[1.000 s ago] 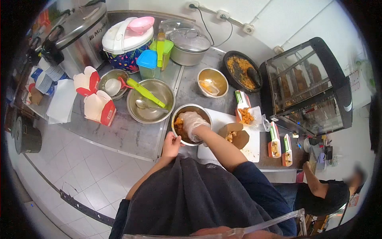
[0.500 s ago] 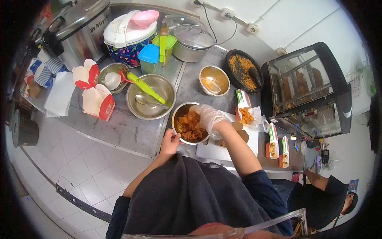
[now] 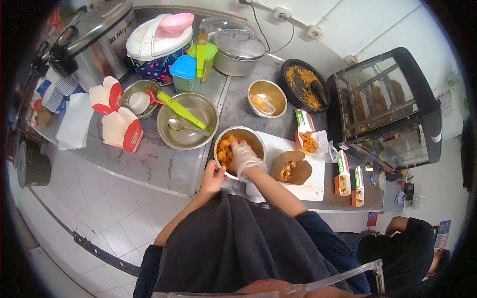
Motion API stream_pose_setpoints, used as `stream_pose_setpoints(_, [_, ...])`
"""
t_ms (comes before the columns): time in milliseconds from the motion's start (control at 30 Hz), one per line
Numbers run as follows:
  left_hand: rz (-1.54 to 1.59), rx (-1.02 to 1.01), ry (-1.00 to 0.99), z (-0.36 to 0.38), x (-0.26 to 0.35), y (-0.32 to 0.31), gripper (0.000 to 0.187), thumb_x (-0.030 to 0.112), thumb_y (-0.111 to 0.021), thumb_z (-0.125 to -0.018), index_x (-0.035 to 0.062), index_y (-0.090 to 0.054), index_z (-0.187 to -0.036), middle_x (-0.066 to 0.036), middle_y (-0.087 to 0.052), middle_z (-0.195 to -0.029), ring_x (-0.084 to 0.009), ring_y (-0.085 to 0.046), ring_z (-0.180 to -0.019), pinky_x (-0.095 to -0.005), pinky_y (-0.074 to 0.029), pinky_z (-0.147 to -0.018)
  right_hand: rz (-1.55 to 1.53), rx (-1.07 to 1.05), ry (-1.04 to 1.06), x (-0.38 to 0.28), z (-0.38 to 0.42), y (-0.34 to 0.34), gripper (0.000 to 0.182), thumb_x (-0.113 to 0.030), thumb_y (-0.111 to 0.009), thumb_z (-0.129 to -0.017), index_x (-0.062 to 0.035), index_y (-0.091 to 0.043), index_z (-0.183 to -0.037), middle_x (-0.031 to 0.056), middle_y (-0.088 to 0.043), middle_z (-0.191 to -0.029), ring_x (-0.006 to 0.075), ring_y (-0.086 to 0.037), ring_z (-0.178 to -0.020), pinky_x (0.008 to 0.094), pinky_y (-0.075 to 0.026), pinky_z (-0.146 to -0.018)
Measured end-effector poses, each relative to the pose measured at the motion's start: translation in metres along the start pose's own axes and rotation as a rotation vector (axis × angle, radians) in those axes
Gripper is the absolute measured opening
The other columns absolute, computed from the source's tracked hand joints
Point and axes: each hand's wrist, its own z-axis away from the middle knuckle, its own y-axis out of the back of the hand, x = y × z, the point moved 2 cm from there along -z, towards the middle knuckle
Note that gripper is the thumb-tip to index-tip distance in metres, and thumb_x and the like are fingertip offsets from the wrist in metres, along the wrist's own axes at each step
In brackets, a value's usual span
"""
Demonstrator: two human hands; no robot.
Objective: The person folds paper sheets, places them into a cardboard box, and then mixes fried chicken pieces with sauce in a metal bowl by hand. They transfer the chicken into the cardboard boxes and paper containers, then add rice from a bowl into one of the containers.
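Note:
A steel bowl (image 3: pixel 255 141) stands at the counter's front edge, tilted slightly, with orange-brown sauced fried pieces (image 3: pixel 226 150) on its left side. My left hand (image 3: pixel 212 178) is bare and pinches the bowl's near left rim. Inside the bowl, my right hand (image 3: pixel 243 158), in a clear plastic glove, has its fingers curled into the fried pieces; the fingertips are partly hidden among them. Just right of the bowl, an open brown paper box (image 3: pixel 301 174) with fried pieces inside rests on a white cutting board (image 3: pixel 315 191).
Left of me are a larger steel bowl (image 3: pixel 166 130) with a spoon and green-handled tool, and red-white boxes (image 3: pixel 122 130). Behind stand a small bowl (image 3: pixel 252 90) and a black mortar (image 3: pixel 288 94). A glass display case (image 3: pixel 380 107) is right. Another person (image 3: pixel 397 248) stands at lower right.
My right hand has moved left and down, deeper into the bowl among the fried pieces. The brown paper box, earlier mostly behind my forearm, now shows. My left hand stays on the rim.

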Motion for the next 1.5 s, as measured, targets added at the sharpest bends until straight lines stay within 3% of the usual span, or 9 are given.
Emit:
stream_pose_setpoints(133, [-0.032,-0.020,-0.013,0.001,0.003,0.001,0.008,0.004,-0.049,-0.092,0.0010,-0.043,-0.096,-0.009,-0.057,-0.085,-0.0163,-0.060,-0.070,-0.0312,-0.056,-0.065,-0.163,0.100,0.081,0.018,-0.009,-0.003,0.044,-0.008,-0.062,-0.073,-0.0085,-0.052,-0.116,0.0229,-0.061,-0.101,0.0360,-0.059,-0.098,0.0411,-0.047,-0.084])
stream_pose_setpoints(300, [0.047,0.001,-0.020,0.000,0.001,0.001,0.012,0.002,-0.050,-0.091,0.0005,-0.039,-0.088,-0.008,-0.052,-0.077,-0.0144,-0.060,-0.066,-0.0290,-0.056,-0.058,-0.226,0.193,0.088,0.030,0.002,0.026,0.051,-0.003,-0.060,-0.070,-0.0112,-0.054,-0.121,0.0226,-0.062,-0.103,0.0363,-0.059,-0.098,0.0403,-0.047,-0.085])
stream_pose_setpoints(633, [0.078,0.002,-0.022,0.002,0.005,0.000,0.010,0.001,-0.051,-0.091,0.0009,-0.041,-0.089,-0.007,-0.051,-0.078,-0.0140,-0.059,-0.065,-0.0283,-0.056,-0.057,-0.501,-0.190,0.205,0.026,0.015,0.069,0.054,0.005,-0.057,-0.070,-0.0168,-0.057,-0.120,0.0136,-0.063,-0.109,0.0275,-0.061,-0.097,0.0340,-0.048,-0.086])
stream_pose_setpoints(867, [0.054,-0.004,-0.026,0.000,0.005,-0.001,0.010,0.001,-0.051,-0.090,0.0007,-0.040,-0.089,-0.007,-0.050,-0.078,-0.0141,-0.059,-0.063,-0.0274,-0.056,-0.057,0.128,-0.143,0.379,-0.018,-0.004,0.062,0.052,-0.030,-0.071,-0.065,-0.0164,-0.059,-0.113,0.0170,-0.061,-0.103,0.0329,-0.056,-0.104,0.0417,-0.046,-0.086])
stream_pose_setpoints(1000, [0.023,-0.048,0.007,-0.002,-0.001,0.005,0.010,0.005,-0.049,-0.092,0.0005,-0.044,-0.099,-0.008,-0.056,-0.085,-0.0152,-0.060,-0.072,-0.0305,-0.056,-0.064,0.193,-0.053,0.116,-0.038,-0.002,0.025,0.037,-0.020,-0.063,-0.073,-0.0095,-0.062,-0.109,0.0145,-0.062,-0.103,0.0303,-0.056,-0.109,0.0424,-0.049,-0.086])
stream_pose_setpoints(1133, [0.011,-0.016,-0.042,-0.001,0.000,0.003,0.010,0.006,-0.050,-0.092,0.0010,-0.044,-0.099,-0.007,-0.056,-0.083,-0.0151,-0.060,-0.070,-0.0295,-0.055,-0.063,0.300,-0.231,0.249,-0.018,-0.034,0.007,0.030,-0.018,-0.063,-0.072,-0.0173,-0.066,-0.101,0.0169,-0.062,-0.099,0.0319,-0.059,-0.102,0.0387,-0.050,-0.084])
stream_pose_setpoints(1267, [0.006,-0.005,-0.039,-0.001,0.001,0.003,0.009,0.006,-0.050,-0.092,0.0014,-0.044,-0.098,-0.007,-0.056,-0.081,-0.0144,-0.060,-0.069,-0.0285,-0.054,-0.062,0.052,0.004,0.283,0.001,-0.030,0.030,0.032,-0.014,-0.064,-0.067,-0.0166,-0.067,-0.098,0.0170,-0.064,-0.102,0.0328,-0.062,-0.092,0.0403,-0.048,-0.082])
stream_pose_setpoints(1400, [-0.013,0.004,-0.035,0.002,0.010,0.000,0.012,0.002,-0.051,-0.090,0.0012,-0.040,-0.089,-0.006,-0.051,-0.076,-0.0126,-0.058,-0.063,-0.0269,-0.055,-0.056,-0.213,-0.127,0.289,0.006,-0.003,0.074,0.045,-0.002,-0.059,-0.068,-0.0155,-0.062,-0.111,0.0163,-0.063,-0.105,0.0334,-0.060,-0.094,0.0385,-0.048,-0.083])
stream_pose_setpoints(1500, [0.028,0.000,-0.071,0.000,0.005,0.000,0.013,0.002,-0.051,-0.090,0.0011,-0.039,-0.087,-0.007,-0.050,-0.077,-0.0130,-0.058,-0.062,-0.0273,-0.055,-0.056,-0.093,-0.134,0.372,0.000,0.014,0.094,0.057,0.000,-0.061,-0.066,-0.0179,-0.057,-0.120,0.0163,-0.063,-0.105,0.0315,-0.061,-0.094,0.0369,-0.048,-0.083])
